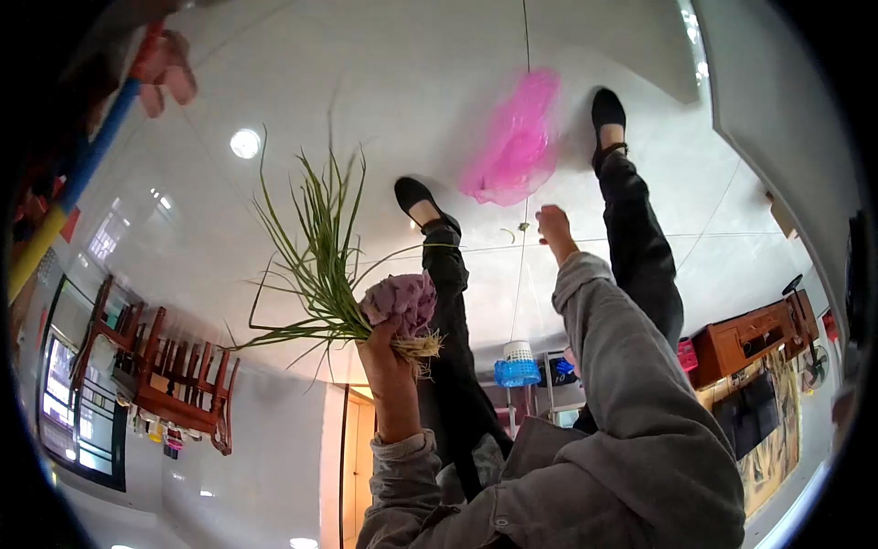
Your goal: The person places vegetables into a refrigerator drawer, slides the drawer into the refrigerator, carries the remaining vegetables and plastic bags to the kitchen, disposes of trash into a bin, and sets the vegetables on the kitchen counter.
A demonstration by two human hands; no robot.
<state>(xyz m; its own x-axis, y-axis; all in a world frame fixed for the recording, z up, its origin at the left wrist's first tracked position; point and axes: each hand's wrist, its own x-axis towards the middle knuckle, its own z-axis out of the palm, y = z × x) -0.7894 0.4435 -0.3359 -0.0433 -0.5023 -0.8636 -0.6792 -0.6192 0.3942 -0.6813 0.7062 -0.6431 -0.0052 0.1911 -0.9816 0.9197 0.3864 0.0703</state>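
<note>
My left hand [391,375] is wrapped round a bunch of long green stalks [320,265] with pale, stringy roots [418,346]. Against the bunch sits a crumpled purple bundle [402,300], just above my fingers. My right hand [555,227] hangs over the floor between my legs with curled fingers; whatever it may hold is hidden. Near its fingertips lie small green scraps [523,226]. A crumpled pink plastic bag [517,142] rests on the floor between my black shoes.
Another person's hand [169,73] shows at the upper left by a red, blue and yellow pole [101,146]. Wooden chairs [183,384] appear at the left. A blue and white basket [517,366] and a wooden cabinet [750,339] show beyond my legs.
</note>
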